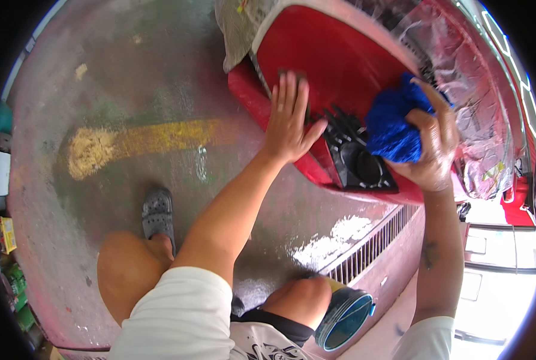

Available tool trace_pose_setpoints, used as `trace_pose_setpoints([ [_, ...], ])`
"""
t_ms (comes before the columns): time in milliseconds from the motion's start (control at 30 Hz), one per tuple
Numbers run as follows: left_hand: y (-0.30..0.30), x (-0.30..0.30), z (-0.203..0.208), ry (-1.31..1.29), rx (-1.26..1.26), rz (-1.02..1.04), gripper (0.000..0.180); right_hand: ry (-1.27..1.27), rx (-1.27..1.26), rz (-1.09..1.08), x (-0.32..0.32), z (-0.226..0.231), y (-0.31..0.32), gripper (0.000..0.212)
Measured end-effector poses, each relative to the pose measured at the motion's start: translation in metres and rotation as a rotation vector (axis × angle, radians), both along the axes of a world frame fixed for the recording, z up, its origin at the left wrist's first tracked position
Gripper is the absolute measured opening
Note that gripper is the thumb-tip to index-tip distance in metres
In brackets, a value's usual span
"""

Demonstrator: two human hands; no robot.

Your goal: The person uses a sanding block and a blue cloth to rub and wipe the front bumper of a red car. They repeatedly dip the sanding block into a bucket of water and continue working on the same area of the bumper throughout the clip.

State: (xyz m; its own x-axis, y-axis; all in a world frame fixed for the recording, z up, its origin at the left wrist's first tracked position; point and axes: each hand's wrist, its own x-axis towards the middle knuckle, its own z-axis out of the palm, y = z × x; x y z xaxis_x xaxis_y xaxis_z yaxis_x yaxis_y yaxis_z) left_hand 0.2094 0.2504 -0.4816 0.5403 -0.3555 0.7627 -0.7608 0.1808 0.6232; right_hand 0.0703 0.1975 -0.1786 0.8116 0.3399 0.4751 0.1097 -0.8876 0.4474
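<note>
My left hand [289,123] lies with its fingers straight and close together on a red car bumper [331,45]. A dark, flat piece of what looks like sandpaper [301,75] shows at the fingertips, pressed between them and the red surface. My right hand [433,141] is wrapped around a bunched blue cloth [394,126], at the bumper's right part. Below and left of the cloth, a black plastic insert with a round opening [364,168] is set into the bumper. The palm side of my left hand is hidden.
Crumpled clear plastic sheeting [478,114] covers the car body at the right. Beside my knee stands a bucket [343,321] with dark liquid. A metal drain grate [373,246] crosses the wet floor [220,78]. Pale powder [91,153] lies on the floor's left.
</note>
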Motion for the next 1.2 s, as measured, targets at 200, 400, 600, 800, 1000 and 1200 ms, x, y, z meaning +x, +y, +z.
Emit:
trace_pose_setpoints([
  [200,0.006,0.012,0.01,-0.141,0.04,-0.018,0.104,0.01,-0.019,-0.016,-0.003,0.004,-0.001,0.047],
  [400,0.019,-0.001,-0.033,-0.225,0.195,-0.019,0.102,0.034,-0.01,-0.022,-0.001,0.005,0.003,0.047],
  [600,0.002,0.011,0.058,-0.012,-0.008,-0.029,0.098,0.008,0.014,0.004,-0.003,-0.006,-0.002,0.05],
  [800,-0.004,-0.048,0.039,0.307,-0.024,-0.086,0.096,0.028,-0.038,-0.043,-0.002,0.008,0.004,0.05],
  [1000,-0.007,0.02,0.115,0.742,-0.074,-0.036,0.088,0.033,-0.039,-0.036,-0.005,0.004,0.002,0.05],
  [1200,-0.006,-0.005,0.106,0.639,0.017,-0.05,0.095,0.039,-0.045,-0.045,-0.003,0.004,0.002,0.052],
])
